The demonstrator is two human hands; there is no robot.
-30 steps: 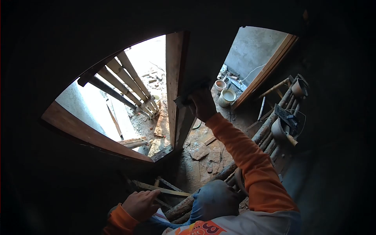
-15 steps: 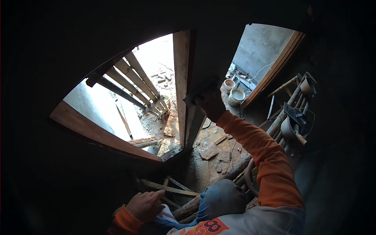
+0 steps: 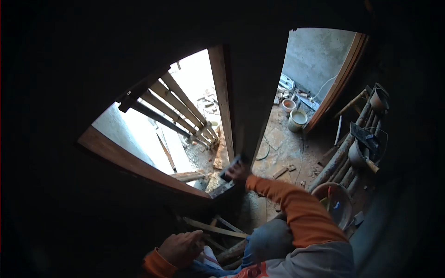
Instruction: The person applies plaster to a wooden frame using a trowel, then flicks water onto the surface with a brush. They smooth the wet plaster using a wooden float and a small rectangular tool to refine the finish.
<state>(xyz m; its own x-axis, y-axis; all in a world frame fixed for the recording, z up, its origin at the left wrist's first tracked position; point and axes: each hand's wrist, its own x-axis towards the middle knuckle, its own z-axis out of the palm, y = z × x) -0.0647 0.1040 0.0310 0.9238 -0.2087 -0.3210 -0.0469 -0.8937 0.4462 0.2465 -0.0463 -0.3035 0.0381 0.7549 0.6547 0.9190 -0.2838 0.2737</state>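
Note:
My right hand (image 3: pixel 240 171) grips a dark flat plastering trowel (image 3: pixel 233 167), low on the narrow strip of dark wall (image 3: pixel 257 92) between the window opening and the doorway. The blade lies at or very near the wall's lower edge, beside the foot of the upright wooden frame (image 3: pixel 219 88); shadow hides exact contact. Lower down, my left hand (image 3: pixel 181 248) is held in front of my body with curled fingers. Whether anything is inside them is hidden. My knee (image 3: pixel 271 238) is bent between the two arms.
A scaffold of poles (image 3: pixel 340 153) runs along the right, with a bowl (image 3: pixel 357 155), a dark tool (image 3: pixel 365 136) and a large basin (image 3: pixel 336 204) around it. Beyond the doorway stand a bucket of pale liquid (image 3: pixel 297 119) and a smaller pot (image 3: pixel 288 105). Bamboo bars (image 3: pixel 174 106) cross the window.
My right hand has moved the trowel down the wall strip, from about mid-height to near its bottom. The view has shifted, showing more of the basin. My left hand stays curled.

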